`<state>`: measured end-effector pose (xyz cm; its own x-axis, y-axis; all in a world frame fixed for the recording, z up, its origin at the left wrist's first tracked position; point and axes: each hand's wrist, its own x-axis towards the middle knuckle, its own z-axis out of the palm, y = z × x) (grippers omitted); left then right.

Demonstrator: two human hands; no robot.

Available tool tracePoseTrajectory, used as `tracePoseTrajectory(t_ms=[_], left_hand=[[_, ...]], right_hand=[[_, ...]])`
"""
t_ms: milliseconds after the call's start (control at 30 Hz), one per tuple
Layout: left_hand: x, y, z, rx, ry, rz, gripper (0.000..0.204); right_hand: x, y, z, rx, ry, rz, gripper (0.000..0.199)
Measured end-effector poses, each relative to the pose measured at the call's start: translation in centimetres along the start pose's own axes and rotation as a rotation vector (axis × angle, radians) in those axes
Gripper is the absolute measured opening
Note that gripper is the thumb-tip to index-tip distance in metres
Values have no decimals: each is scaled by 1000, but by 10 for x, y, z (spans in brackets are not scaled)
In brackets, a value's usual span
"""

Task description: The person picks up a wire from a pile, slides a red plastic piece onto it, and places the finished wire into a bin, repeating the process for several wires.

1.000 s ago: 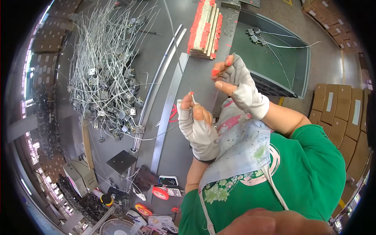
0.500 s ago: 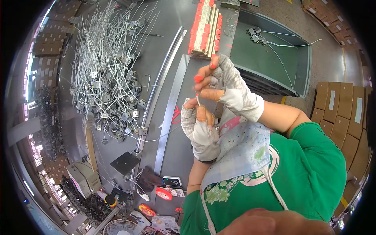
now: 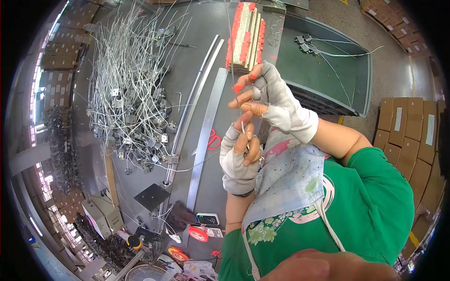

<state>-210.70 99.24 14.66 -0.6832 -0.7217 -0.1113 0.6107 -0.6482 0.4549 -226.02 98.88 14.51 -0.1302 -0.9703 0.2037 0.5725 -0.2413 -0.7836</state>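
Observation:
My left hand (image 3: 240, 161), in a white fingerless glove, is closed around a thin white wire (image 3: 243, 127) between thumb and fingers. Right above it, my right hand (image 3: 283, 103), gloved the same way, pinches the wire with thumb and fingertips. Small red tape pieces (image 3: 238, 88) stick to the fingertips of my right hand. A thin length of wire rises past my right fingertips toward the top of the view. What the left palm encloses is hidden.
A heap of small metal parts with white wires (image 3: 136, 112) covers the table's left. Nearby lie a metal strip (image 3: 206, 136), red scissors (image 3: 214, 140), tape rolls (image 3: 198, 234) and a phone (image 3: 207, 219). Red-taped strips (image 3: 246, 37) are stacked ahead; a green bin (image 3: 328, 70) stands right.
The left hand has shifted slightly and its fingers have moved up close to the right hand. A thin wire now shows stretching upward past the right fingers. The right hand has barely moved.

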Motion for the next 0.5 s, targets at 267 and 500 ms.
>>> tracePoseTrajectory(t_ms=[267, 500], left_hand=[[3, -4, 0, 51, 51, 134, 35], [6, -14, 0, 236, 229, 280, 26]], right_hand=[[-15, -9, -5, -29, 114, 95, 47], [-20, -13, -3, -64, 148, 115, 50]])
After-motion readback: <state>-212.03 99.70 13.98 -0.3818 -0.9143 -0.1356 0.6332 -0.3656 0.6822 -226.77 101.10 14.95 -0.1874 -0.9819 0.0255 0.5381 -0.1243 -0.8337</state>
